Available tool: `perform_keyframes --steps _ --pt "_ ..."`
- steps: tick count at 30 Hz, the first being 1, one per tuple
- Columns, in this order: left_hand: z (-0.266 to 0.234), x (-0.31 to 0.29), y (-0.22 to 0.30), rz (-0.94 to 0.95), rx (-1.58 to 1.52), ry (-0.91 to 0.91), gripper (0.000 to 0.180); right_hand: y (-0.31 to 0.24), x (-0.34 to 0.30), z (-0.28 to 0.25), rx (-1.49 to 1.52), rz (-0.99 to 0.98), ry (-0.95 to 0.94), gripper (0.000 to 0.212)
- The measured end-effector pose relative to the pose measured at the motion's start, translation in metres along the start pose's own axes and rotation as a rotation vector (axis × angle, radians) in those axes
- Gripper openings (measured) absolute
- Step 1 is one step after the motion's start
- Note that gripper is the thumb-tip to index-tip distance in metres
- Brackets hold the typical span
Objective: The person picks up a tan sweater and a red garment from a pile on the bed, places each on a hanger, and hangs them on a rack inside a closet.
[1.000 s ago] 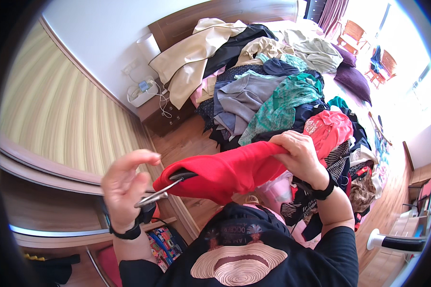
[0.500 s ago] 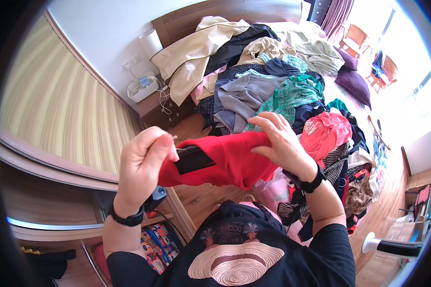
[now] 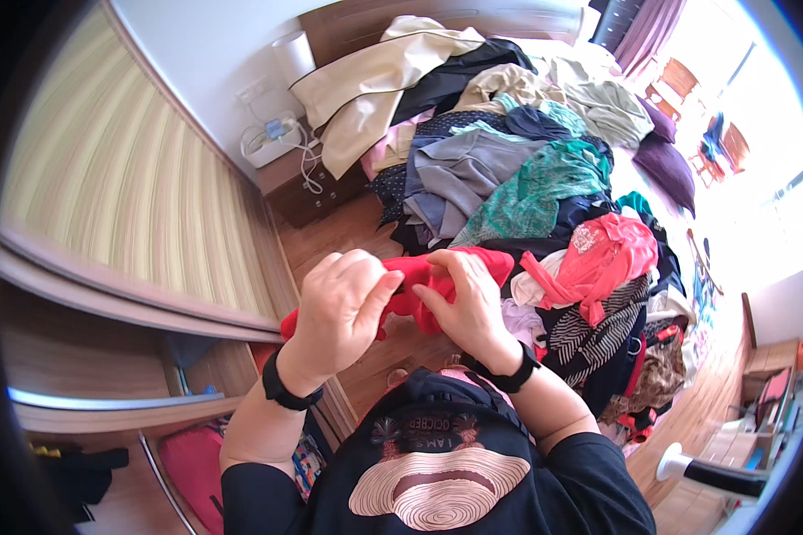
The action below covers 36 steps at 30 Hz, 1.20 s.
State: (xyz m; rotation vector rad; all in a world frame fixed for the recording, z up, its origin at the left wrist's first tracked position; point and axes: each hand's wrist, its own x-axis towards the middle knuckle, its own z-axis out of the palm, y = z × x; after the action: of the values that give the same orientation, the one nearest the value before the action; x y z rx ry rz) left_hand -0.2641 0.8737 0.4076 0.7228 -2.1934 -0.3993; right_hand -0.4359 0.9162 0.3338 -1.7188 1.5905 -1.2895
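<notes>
Bunched red cloth (image 3: 486, 266), probably a garment, hangs between my hands above the wooden floor. My left hand (image 3: 343, 299) is closed on its left side, the thumb pressed toward the fingers. A piece of the red cloth trails out below that wrist. My right hand (image 3: 468, 299) grips the cloth from the right, its thumb close to the left thumb. Something dark shows in the narrow space between the two hands, too hidden to name. Black bands circle both wrists.
Ahead, a bed bears heaped clothes, among them a grey garment (image 3: 473, 174), a green patterned one (image 3: 544, 187) and a coral-pink top (image 3: 607, 259). A sliding-door wardrobe (image 3: 143, 205) with shelves stands left. A nightstand (image 3: 299, 183) holds a white cable box.
My hands have come closer together. The red cloth, stretched wide before, is now bunched. My right hand has gone from loosely spread to gripping; the black strip on the cloth is mostly covered.
</notes>
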Motion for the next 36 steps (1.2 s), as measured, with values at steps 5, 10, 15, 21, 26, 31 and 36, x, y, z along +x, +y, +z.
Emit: perform_keyframes --steps 5,10,15,21,26,31,36 --pt "0.001 -0.001 -0.023 -0.053 -0.098 -0.081 0.015 -0.036 0.033 -0.007 -0.007 -0.456 -0.138 0.044" --pt "-0.021 0.014 -0.051 0.041 -0.117 -0.098 0.021 -0.065 0.071 -0.003 0.12 -0.359 -0.4 0.038" --pt "-0.062 0.031 -0.047 -0.264 -0.112 -0.43 0.022 -0.078 0.099 0.007 0.136 -0.299 -0.601 0.039" --pt "-0.061 -0.018 -0.083 -0.493 -0.396 -0.014 0.013 -0.089 0.103 0.003 -0.08 -0.221 -0.663 0.03" --pt "0.023 -0.083 -0.092 -0.294 0.047 0.407 0.036 -0.092 0.093 0.01 -0.012 -0.244 -0.64 0.018" --pt "0.061 -0.099 -0.101 -0.291 0.231 0.452 0.03 -0.102 0.083 -0.002 0.07 0.097 -0.736 0.01" --pt "0.071 -0.102 -0.11 -0.193 0.238 0.459 0.021 -0.084 0.073 -0.009 0.128 0.124 -0.712 0.013"
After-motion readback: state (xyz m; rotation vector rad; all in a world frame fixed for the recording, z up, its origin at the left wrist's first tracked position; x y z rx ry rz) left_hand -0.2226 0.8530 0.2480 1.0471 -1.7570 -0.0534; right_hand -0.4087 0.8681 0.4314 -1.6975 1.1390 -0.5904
